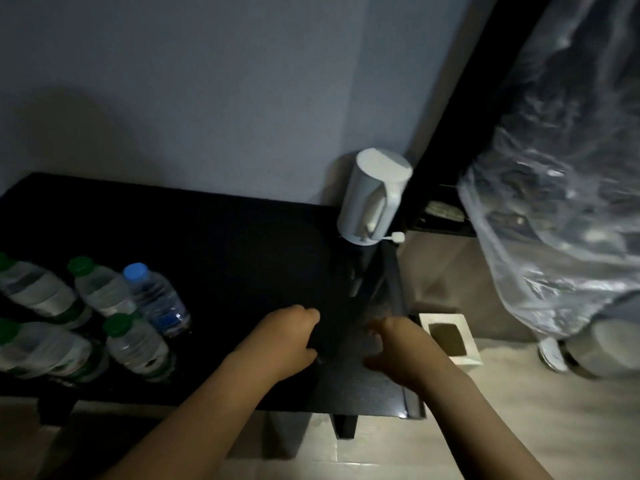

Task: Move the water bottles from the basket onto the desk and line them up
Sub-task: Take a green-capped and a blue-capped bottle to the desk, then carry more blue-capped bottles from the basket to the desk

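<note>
Several water bottles stand in a cluster at the left end of the black desk (225, 254): green-capped ones (100, 292) and one with a blue cap (156, 299). Near the desk's front right, my left hand (287, 337) and my right hand (401, 351) face each other, fingers and thumbs curled round the sides of a dark object between them, apparently the black basket (341, 334). It barely stands out from the dark desk, and I cannot see what is inside it.
A white kettle (372, 199) stands at the desk's back right corner against the wall. Right of the desk, a white square tray (450, 337) lies on the pale floor, and a large shape wrapped in clear plastic (554, 202) hangs there.
</note>
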